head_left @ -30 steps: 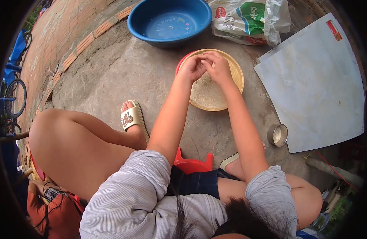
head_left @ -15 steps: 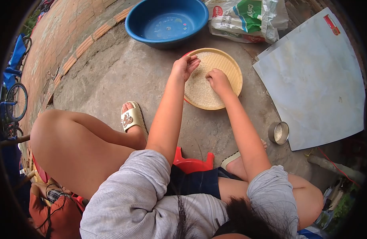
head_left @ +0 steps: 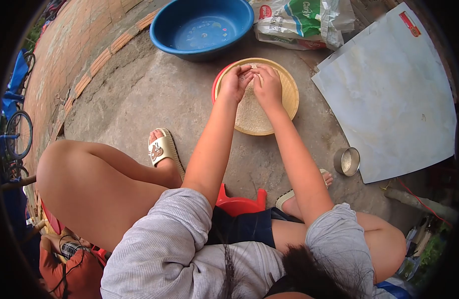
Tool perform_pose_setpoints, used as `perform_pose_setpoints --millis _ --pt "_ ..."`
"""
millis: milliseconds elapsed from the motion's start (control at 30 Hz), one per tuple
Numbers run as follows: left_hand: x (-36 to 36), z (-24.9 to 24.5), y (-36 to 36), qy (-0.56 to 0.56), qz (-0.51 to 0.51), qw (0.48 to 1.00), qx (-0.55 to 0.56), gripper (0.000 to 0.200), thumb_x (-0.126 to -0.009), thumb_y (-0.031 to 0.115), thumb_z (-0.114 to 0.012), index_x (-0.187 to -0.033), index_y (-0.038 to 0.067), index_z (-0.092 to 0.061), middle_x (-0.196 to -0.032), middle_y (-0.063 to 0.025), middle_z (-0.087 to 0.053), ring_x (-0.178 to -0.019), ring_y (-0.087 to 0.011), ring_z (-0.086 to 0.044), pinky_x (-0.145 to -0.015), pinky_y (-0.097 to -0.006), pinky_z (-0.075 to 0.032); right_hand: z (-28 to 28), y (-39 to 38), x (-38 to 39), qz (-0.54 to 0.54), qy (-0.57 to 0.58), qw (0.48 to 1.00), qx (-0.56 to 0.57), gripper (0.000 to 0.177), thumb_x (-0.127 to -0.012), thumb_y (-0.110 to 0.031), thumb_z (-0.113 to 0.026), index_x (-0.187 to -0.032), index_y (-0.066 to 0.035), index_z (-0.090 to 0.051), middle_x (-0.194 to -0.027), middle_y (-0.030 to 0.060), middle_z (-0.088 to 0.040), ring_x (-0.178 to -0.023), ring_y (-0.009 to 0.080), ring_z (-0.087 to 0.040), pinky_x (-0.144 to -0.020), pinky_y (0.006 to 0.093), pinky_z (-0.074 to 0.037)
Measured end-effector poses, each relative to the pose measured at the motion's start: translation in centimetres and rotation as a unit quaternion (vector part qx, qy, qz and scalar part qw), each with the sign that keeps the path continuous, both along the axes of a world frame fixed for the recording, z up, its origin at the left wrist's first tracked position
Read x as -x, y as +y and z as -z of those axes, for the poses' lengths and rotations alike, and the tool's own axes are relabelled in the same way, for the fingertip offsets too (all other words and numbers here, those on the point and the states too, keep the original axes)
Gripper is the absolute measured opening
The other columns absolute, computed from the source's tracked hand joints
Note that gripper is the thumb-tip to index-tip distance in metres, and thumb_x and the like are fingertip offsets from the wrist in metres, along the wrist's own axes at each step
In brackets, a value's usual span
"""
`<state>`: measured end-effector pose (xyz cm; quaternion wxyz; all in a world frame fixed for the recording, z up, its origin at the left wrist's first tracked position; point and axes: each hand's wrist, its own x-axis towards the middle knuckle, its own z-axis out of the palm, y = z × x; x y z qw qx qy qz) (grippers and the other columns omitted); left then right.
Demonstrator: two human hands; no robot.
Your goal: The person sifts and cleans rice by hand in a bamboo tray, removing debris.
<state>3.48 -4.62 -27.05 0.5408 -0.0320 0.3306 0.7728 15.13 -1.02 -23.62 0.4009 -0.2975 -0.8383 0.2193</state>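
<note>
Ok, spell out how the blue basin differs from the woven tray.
The blue basin looks wider; the woven tray looks smaller. The basin is blue and smooth, while the tray is tan with a woven texture. Pale grain lies in the tray; none shows in the basin. Both are rounded and open at the top.

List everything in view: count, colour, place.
Basin: 1, blue, top centre
Printed bag: 1, white-green, right of basin
Woven tray: 1, tan, upper centre
Grain: uncounted, pale, in tray
Rim: 1, red, tray's left
Sheet: at least 1, pale grey, right
Metal cup: 1, silver, beside sheet
Stool: 1, red, lower centre
Slippers: 2, cream, either side of stool
Bicycle wheels: several, dark, far left
Other person: 1, orange top, lower left
Left hand, right hand: 2, bare, over tray
</note>
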Motion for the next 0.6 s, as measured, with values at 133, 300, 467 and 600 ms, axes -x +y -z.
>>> perform_pose_setpoints --millis 133,300,467,600 --pt "1.3 -0.9 -0.8 0.062 0.01 0.997 0.037 0.026 -0.094 0.011 -0.042 -0.102 -0.01 -0.055 -0.098 -0.0187 -0.062 -0.094 -0.0286 -0.062 -0.084 -0.0344 -0.056 1.5 -0.5 -2.1 -0.064 -0.127 0.989 0.025 0.027 -0.078 -0.007 -0.061 -0.104 -0.006 -0.064 -0.102 0.0133 -0.06 -0.099 0.032 -0.054 -0.091 0.0394 -0.043" --pt "1.8 0.0 -1.2 0.056 -0.011 0.994 0.092 0.028 -0.094 0.01 -0.041 -0.099 -0.013 -0.056 -0.094 -0.0203 -0.062 -0.09 -0.0289 -0.064 -0.08 -0.0324 -0.058 4.2 -1.2 -2.8 -0.001 -0.201 0.978 0.046 0.02 -0.077 -0.006 -0.063 -0.097 -0.004 -0.065 -0.098 0.0151 -0.06 -0.096 0.0319 -0.055 -0.086 0.0384 -0.045" --pt "0.8 1.1 -0.4 0.061 0.0 0.991 0.117 0.029 -0.095 0.014 -0.04 -0.101 -0.01 -0.056 -0.093 -0.0186 -0.061 -0.088 -0.0271 -0.063 -0.08 -0.0327 -0.057 3.1 -0.7 -2.4 0.017 -0.194 0.972 0.131 0.01 -0.078 -0.006 -0.061 -0.086 -0.002 -0.065 -0.088 0.0165 -0.061 -0.087 0.0332 -0.058 -0.077 0.0384 -0.048" --pt "-0.9 1.4 0.3 0.015 0.02 0.998 0.065 0.035 -0.096 0.02 -0.038 -0.104 -0.009 -0.055 -0.1 -0.0184 -0.059 -0.1 -0.0277 -0.057 -0.088 -0.0363 -0.051 -1.7 -1.1 -1.2 0.01 -0.002 0.994 0.108 0.01 -0.078 -0.007 -0.06 -0.085 -0.001 -0.065 -0.084 0.0148 -0.06 -0.081 0.0328 -0.059 -0.074 0.0383 -0.048"
